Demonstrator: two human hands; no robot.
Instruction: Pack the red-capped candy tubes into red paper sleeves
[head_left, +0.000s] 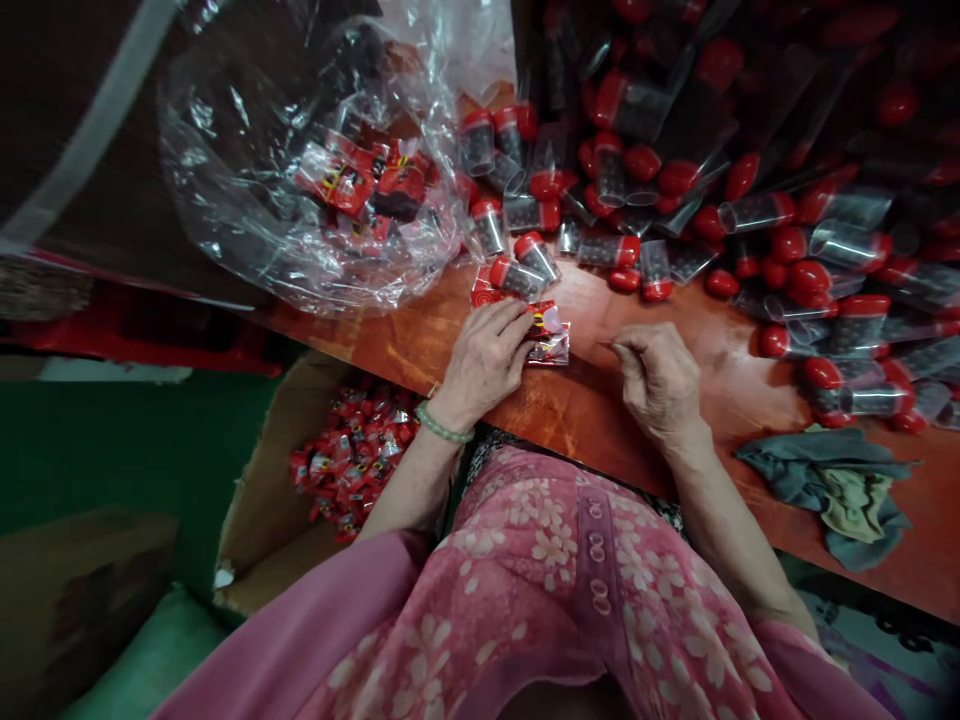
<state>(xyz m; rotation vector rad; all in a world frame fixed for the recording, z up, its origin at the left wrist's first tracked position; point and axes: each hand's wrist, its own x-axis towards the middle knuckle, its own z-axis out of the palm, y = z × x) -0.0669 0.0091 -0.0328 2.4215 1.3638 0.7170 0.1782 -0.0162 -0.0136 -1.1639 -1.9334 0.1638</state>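
**Left hand pins a red packet at the table edge**

Left hand (486,358) is down on a small red packet (549,335), fingers curled over its near end, pressing it onto the red-brown table (600,400) just below the heap of red-capped clear tubes (750,200). Right hand (658,378) rests close by, thumb and forefinger pinched narrow; whether they grip anything is too fine to tell, possibly a clear strip. Behind the left hand, a crumpled clear plastic bag (247,200) holds more red packets. Below the table, a cardboard box (259,520) holds a pile of them. A grey cloth (810,465) lies at right.
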